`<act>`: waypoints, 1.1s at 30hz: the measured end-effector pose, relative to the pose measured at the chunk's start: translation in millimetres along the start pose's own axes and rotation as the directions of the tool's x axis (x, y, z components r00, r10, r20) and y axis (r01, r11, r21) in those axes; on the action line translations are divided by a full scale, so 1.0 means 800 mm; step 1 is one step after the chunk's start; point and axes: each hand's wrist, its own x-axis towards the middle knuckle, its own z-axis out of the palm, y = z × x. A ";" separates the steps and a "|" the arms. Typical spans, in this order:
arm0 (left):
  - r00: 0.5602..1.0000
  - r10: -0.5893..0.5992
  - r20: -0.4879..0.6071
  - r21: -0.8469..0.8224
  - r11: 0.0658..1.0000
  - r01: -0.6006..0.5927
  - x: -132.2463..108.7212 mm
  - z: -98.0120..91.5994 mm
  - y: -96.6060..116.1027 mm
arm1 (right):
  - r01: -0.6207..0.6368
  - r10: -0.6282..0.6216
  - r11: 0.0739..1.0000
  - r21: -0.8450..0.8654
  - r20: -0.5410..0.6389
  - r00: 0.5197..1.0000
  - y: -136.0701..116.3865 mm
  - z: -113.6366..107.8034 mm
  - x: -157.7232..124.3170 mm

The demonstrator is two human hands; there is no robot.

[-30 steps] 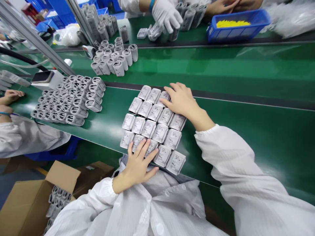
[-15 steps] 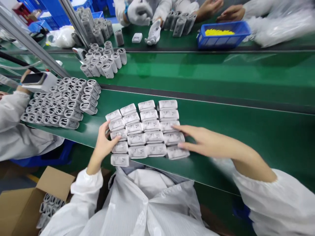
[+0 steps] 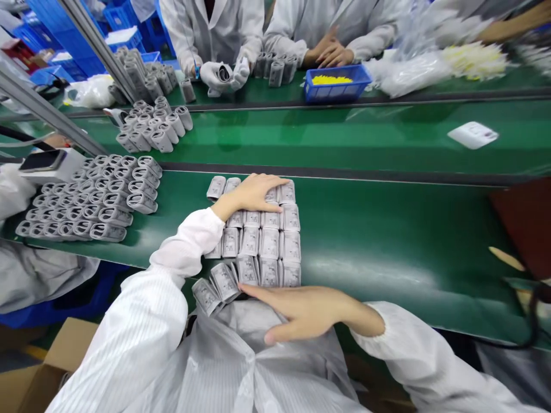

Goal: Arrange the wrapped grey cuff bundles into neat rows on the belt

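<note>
And here's the block of printed grey cuff rolls (image 3: 270, 244), on the green bench (image 3: 365, 229) right in front of the wearer, rows packed tight, approx. square bar two rolls skewed at the near L corner! L hand (image 3: 253, 194) lies palm-down over the far rows, fingers loosely spread, nothing pinched; R hand (image 3: 303, 312) is flat at the near edge, thumb well off the fingers, tips against the near row, no hold there either. Handling, my call: light per roll, soft fabric w/ a bit of spring, prob. not slippery, hardly fragile, but a loose block that could buckle mid-row. Best hold: flat palms on opposite outer faces, even squeeze, or one roll by its broad sides, so the coil doesn't slip. Containers now: blue tray (image 3: 327, 93) across the belt, w/ small yellow pieces (image 3: 331, 80) inside; blue crate (image 3: 134, 42) up top L, w/ sth. white in it, can't tell what; cardboard box (image 3: 71, 344) down L, flap up, contents mostly out of sight; clear plastic bag (image 3: 415, 74) beside the tray, contents unclear. Far side, a co-worker's gloved hands (image 3: 215, 86) cup one dark-cored roll (image 3: 224, 73).
</note>
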 end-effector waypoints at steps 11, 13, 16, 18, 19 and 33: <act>0.742 -0.239 -0.626 -0.281 0.957 0.071 -0.161 -0.023 -0.082 | 0.176 -0.142 0.976 0.130 -0.238 0.961 0.027 -0.041 -0.067; 0.656 -0.395 -0.643 -0.426 0.896 0.123 -0.189 0.002 -0.107 | 0.159 -0.120 0.987 0.015 -0.587 0.801 0.063 -0.074 -0.061; 0.538 -0.594 -0.598 -0.626 0.765 0.149 -0.179 0.040 -0.138 | -0.103 -0.024 0.994 -0.044 -0.983 0.184 0.146 -0.134 -0.024; 0.511 -0.646 -0.567 -0.676 0.720 0.161 -0.150 0.055 -0.148 | -0.110 0.100 0.990 0.093 -0.993 0.056 0.199 -0.166 0.006; 0.516 -0.648 -0.561 -0.667 0.722 0.182 -0.133 0.058 -0.148 | -0.108 0.179 0.979 0.172 -0.982 0.058 0.218 -0.176 0.019; 0.692 -0.534 -0.486 -0.264 0.844 0.466 -0.115 0.046 -0.099 | -0.458 0.096 0.888 0.037 -0.990 0.107 0.232 -0.142 -0.021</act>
